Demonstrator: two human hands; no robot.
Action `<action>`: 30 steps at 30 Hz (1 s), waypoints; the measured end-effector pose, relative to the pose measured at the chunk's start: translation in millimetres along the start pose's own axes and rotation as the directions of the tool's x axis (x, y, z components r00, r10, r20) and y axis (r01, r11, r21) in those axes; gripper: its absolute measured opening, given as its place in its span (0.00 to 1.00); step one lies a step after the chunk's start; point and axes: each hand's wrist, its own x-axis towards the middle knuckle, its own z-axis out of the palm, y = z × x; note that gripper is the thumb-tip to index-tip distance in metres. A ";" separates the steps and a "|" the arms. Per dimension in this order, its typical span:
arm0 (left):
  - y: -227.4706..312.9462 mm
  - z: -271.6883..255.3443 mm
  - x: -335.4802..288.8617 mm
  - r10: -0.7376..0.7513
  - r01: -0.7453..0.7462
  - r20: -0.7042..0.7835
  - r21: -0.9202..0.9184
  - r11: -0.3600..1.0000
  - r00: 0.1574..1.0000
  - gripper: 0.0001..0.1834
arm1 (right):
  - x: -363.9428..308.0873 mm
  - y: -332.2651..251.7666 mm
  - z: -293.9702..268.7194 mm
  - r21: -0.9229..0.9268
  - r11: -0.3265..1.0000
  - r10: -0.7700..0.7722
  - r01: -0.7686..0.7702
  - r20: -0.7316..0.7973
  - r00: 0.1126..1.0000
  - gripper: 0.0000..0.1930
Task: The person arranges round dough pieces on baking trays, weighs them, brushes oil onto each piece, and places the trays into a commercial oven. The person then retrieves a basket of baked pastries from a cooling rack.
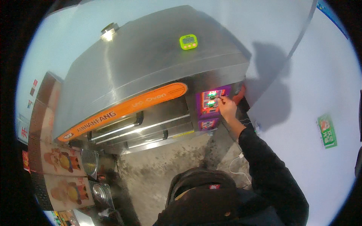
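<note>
A large stainless steel deck oven (151, 56) fills the upper middle, with an orange strip along its front. At its right end is a purple and orange control panel (201, 107) with lit red and green displays and dark knobs. My right hand (228, 109) reaches up to this panel, fingers drawn together at the upper knob (212, 97). Its fingertips appear pinched at the knob's right edge. My left hand is out of view. Two oven doors with bar handles (165, 134) look closed.
A green digital timer (188, 41) sits on the oven's top, near a short metal pipe (109, 30). Wire baskets (90, 162) stand at the left beside a counter with printed panels (66, 160). A white cable (235, 165) trails over the floor. A green sign (326, 131) is on the right wall.
</note>
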 end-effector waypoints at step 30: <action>32.3 147.0 -148.2 -0.144 0.139 0.012 -0.334 0.932 0.990 0.18 | -15.7 66.5 37.4 -0.387 0.919 0.166 -0.082 0.189 0.968 0.16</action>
